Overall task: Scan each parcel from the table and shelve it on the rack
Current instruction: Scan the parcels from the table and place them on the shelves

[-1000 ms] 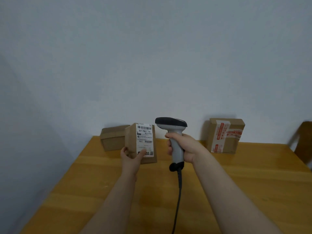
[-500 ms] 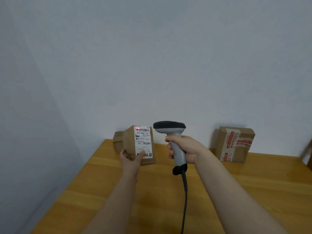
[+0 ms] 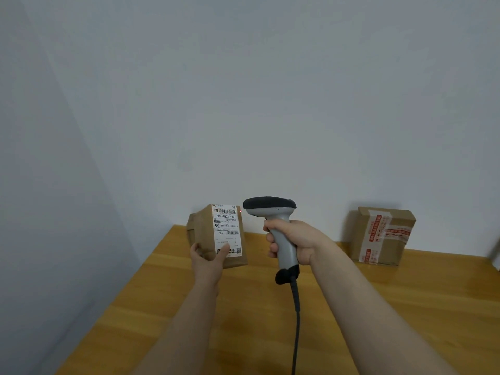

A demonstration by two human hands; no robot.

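My left hand (image 3: pixel 208 259) grips a small brown cardboard parcel (image 3: pixel 207 231) from below, thumb on its white shipping label (image 3: pixel 227 228), which faces me. My right hand (image 3: pixel 295 240) holds the grey handle of a barcode scanner (image 3: pixel 270 209) with a black head, just right of the parcel and pointing away toward the wall. A small red dot shows beside the label's top right corner. The scanner's cable (image 3: pixel 296 320) hangs down between my forearms. The rack is out of sight.
A wooden table (image 3: pixel 351 307) stands against a white wall. A taped cardboard box (image 3: pixel 382 235) with red-printed tape leans at the back right. Another brown box (image 3: pixel 190 226) sits mostly hidden behind the held parcel. A wall closes off the left side.
The view has swung left, so the boxes sit further right. The red scan light seen on the label's barcode half a second ago is now a dot off its right edge.
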